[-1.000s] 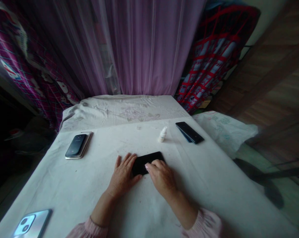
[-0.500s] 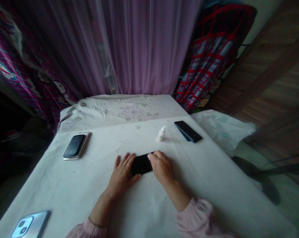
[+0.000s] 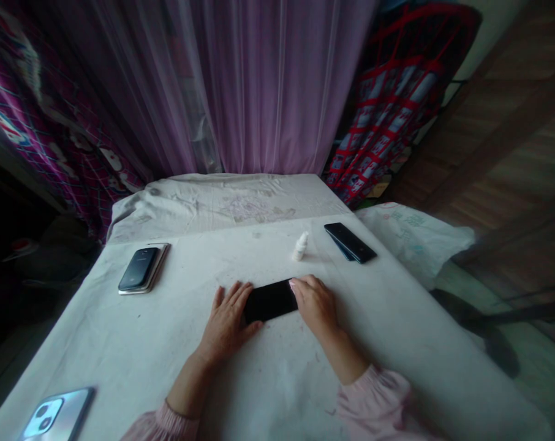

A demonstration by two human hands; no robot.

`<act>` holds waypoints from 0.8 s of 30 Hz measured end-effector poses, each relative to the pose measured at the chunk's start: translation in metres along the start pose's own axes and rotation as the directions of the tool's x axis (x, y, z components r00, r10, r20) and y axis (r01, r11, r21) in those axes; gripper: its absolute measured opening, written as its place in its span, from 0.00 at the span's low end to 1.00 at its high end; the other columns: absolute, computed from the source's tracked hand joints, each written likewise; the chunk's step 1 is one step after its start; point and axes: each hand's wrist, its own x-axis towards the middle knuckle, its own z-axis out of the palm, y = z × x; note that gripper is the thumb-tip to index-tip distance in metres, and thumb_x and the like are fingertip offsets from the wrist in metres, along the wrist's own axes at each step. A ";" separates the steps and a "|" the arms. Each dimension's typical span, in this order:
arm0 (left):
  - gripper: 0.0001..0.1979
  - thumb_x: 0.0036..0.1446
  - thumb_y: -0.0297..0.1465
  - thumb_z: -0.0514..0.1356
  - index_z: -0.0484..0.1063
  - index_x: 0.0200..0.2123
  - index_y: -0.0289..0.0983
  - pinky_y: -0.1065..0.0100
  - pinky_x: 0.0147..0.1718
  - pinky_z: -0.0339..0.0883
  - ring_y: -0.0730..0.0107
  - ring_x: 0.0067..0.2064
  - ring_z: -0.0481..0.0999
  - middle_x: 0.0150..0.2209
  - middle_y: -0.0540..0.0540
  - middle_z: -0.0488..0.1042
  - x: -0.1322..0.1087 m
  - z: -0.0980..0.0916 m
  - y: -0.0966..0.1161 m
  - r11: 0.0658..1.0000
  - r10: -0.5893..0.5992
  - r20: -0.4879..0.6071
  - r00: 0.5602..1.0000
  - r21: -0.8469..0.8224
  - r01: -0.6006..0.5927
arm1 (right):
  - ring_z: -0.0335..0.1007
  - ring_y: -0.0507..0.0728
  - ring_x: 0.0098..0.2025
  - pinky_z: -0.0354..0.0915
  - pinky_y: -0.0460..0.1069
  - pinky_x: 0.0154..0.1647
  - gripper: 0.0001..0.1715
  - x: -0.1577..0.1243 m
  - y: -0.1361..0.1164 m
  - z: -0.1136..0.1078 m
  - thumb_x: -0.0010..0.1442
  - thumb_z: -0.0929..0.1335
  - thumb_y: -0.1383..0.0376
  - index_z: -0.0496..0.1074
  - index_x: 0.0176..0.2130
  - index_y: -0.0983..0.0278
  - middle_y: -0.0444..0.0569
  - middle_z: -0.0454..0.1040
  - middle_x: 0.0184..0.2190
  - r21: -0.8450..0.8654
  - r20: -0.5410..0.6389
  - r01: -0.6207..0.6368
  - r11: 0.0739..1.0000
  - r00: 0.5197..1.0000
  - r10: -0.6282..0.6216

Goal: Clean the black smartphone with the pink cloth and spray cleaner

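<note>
A smartphone [image 3: 271, 301] lies flat on the white-covered table, its black screen up and its long side running left to right. Around its left end is my left hand [image 3: 225, 321], the thumb along the near edge and the fingers by the far edge. My right hand [image 3: 315, 306] rests over the right end with its fingers curled together. Something small and pale shows at those fingertips; I cannot make out what it is. Just beyond the phone stands a small white bottle [image 3: 300, 246], upright.
Two stacked phones [image 3: 139, 269] lie at the left, and two more dark phones [image 3: 351, 242] overlap at the right. A silvery-blue phone [image 3: 57, 416] lies face down near the front left corner. Purple curtains [image 3: 268, 86] hang behind the table [image 3: 176, 355]. A plastic bag [image 3: 410, 239] is beyond the right edge.
My right hand has slid to the right along the phone, uncovering more of the black screen. My left hand has stayed at the left end.
</note>
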 end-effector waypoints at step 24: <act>0.37 0.58 0.42 0.61 0.52 0.66 0.40 0.40 0.64 0.41 0.48 0.67 0.55 0.65 0.38 0.62 -0.001 0.006 -0.006 0.999 0.032 -0.036 0.999 0.011 -0.031 | 0.69 0.55 0.34 0.60 0.47 0.33 0.14 0.011 -0.001 0.008 0.67 0.63 0.66 0.77 0.38 0.60 0.49 0.75 0.33 0.028 -0.040 0.016 0.999 0.999 -0.015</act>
